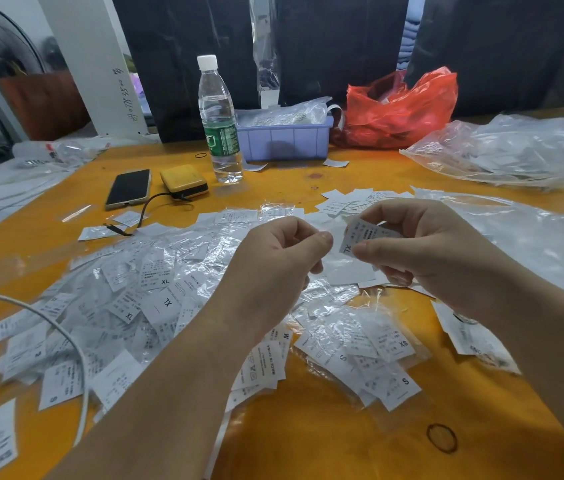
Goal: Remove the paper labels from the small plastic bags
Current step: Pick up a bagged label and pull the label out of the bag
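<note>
now right hand (440,251) pinches label (360,237), beside left hand (280,258).

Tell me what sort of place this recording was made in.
Probably a small garment packing or sorting workshop. The orange table is heaped with size labels in small plastic bags, a blue bin at the back holds more, and the right hand holds one label.

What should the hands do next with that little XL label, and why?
Probably pull apart. The right hand pinches the XL label, and the left hand seems to pinch the clear bag beside it, though that bag is hard to see. Drawing the label sideways should free it.
</note>
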The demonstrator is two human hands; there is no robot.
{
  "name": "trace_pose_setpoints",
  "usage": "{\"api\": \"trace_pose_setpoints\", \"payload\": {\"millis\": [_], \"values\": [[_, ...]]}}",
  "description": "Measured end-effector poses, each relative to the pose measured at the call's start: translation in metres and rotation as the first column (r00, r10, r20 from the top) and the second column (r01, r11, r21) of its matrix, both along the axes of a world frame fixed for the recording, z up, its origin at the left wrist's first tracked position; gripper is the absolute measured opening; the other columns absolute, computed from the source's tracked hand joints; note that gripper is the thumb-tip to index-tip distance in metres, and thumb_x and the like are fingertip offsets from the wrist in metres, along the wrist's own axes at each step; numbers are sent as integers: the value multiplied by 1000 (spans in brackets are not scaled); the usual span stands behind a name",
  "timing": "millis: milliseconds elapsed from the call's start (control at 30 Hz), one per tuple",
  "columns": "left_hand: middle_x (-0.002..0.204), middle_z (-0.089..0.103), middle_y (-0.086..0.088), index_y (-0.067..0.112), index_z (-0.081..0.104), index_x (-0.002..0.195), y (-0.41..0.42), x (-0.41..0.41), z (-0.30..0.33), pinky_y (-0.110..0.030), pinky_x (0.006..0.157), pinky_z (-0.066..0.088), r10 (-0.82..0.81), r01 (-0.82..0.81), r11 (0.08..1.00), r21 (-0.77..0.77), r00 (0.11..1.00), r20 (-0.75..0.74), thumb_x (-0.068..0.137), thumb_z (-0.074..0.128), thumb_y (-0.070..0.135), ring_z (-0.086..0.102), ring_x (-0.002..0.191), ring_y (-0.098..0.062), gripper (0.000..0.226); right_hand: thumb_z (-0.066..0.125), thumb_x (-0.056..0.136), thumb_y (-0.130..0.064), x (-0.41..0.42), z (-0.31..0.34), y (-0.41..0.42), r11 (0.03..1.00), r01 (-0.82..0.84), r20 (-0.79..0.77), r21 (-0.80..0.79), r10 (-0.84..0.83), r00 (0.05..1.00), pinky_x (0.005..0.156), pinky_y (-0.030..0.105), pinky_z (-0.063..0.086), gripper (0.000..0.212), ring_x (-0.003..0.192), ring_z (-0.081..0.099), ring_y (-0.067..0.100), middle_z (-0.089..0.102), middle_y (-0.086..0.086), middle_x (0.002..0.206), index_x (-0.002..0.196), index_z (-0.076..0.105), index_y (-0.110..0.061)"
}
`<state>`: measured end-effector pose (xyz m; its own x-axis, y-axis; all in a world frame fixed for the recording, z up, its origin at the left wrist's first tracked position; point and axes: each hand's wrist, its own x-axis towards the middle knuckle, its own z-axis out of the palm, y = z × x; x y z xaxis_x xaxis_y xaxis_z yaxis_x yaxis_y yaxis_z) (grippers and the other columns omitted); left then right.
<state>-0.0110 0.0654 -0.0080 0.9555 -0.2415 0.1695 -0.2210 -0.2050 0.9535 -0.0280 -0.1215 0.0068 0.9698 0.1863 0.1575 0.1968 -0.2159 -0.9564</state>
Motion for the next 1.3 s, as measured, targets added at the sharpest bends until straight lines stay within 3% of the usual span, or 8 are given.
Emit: {"api": "trace_pose_setpoints", "payload": {"millis": [233,367,533,733,833,933,1067,1300], "values": [[61,62,10,21,69,79,0,0,0,-21,59,51,-25,24,1000,4,1000,9,91,65,31,54,57,-6,16,71,80,-3,0,2,-1,996,-74,-23,-47,73,997,45,18,37,17,51,47,8,59,4,66,97,70,-1],[60,61,10,22,69,79,0,0,-1,-20,59,51,-38,38,999,10,999,7,91,66,31,54,57,-3,15,73,69,-15,0,2,-2,991,-131,-15,-23,131,991,45,15,39,33,50,50,4,61,-1,65,98,71,-1],[59,60,13,20,70,81,0,0,0,-17,57,50,-59,59,998,8,998,15,91,65,29,54,56,0,14,73,68,-16,2,0,-3,980,-200,-42,-7,199,979,46,15,42,40,52,52,5,63,0,69,106,68,-4],[59,62,15,19,71,82,-1,-2,1,-17,59,49,-106,106,994,27,994,1,90,67,26,55,57,3,12,75,69,-19,0,0,-5,964,-259,-59,-66,255,965,49,21,42,56,59,49,19,53,26,80,123,59,-16],[61,62,13,18,71,80,-1,-3,2,-24,63,51,-117,117,992,36,993,-8,90,68,24,55,57,1,11,75,70,-19,0,1,-3,958,-277,-72,-74,272,960,49,24,41,57,60,46,20,52,23,78,125,57,-17],[62,62,13,17,72,80,-1,-3,2,-27,64,52,-109,108,993,39,994,10,90,67,22,55,60,-1,13,75,66,-25,0,3,-3,973,-225,-71,-45,222,973,56,33,42,63,65,52,25,58,20,77,125,55,-18],[60,62,11,18,71,76,0,-2,3,-22,61,54,-69,69,998,-6,998,-11,91,66,22,54,57,-4,17,72,64,-16,1,6,-5,993,-96,6,75,96,995,52,25,48,58,69,64,20,69,7,74,119,55,-15],[70,69,7,20,72,78,-1,-3,2,-37,70,54,-60,62,998,34,997,-43,92,65,31,59,74,-12,19,70,64,-15,-2,-2,6,996,-11,77,92,4,997,57,27,49,52,72,64,22,71,4,74,114,58,-14]]}}
